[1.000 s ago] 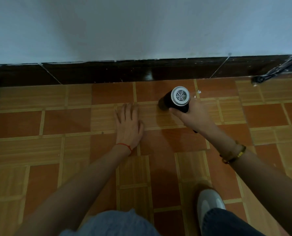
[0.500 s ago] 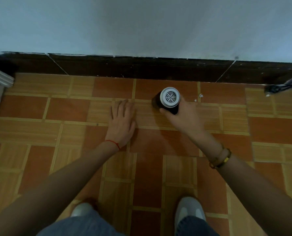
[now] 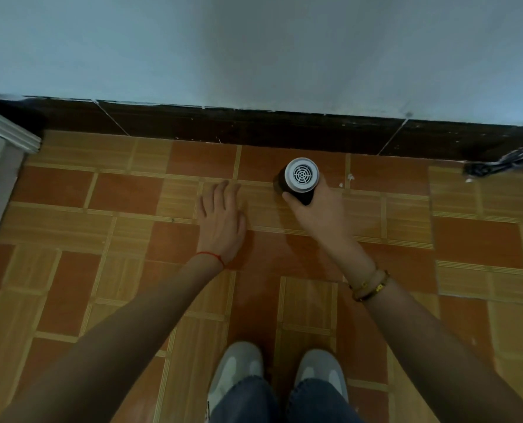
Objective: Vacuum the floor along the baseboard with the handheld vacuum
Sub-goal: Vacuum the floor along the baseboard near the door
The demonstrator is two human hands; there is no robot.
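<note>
gripped in the right hand (image 3: 318,215), the handheld vacuum (image 3: 300,180) stands nearly on end over the floor (image 3: 480,245), its round white vented cap facing up toward the camera and its black body pointing down at the tiles. the fingers wrap the dark barrel from the near side, with the thumb on the left of the body. the vacuum sits just in front of the dark baseboard (image 3: 254,126), close to it but apart, over a reddish tile. whether its lower end touches the floor cannot be told, since the body hides it.

the left hand (image 3: 222,221) holds nothing; it lies flat and spread, palm down on the tiles just to the left of the vacuum, fingers pointing at the baseboard. a thin red string (image 3: 213,256) circles that wrist, and gold bracelets (image 3: 370,286) circle the right wrist.

a few small white specks (image 3: 350,177) lie on the floor just right of the vacuum. at the bottom, two pale shoes (image 3: 237,366) and blue jean cuffs show between the forearms. a white moulded frame (image 3: 8,131) stands at the left edge, and a dark metal object (image 3: 504,161) rests against the baseboard at the far right. above the baseboard rises a pale wall (image 3: 254,50).
</note>
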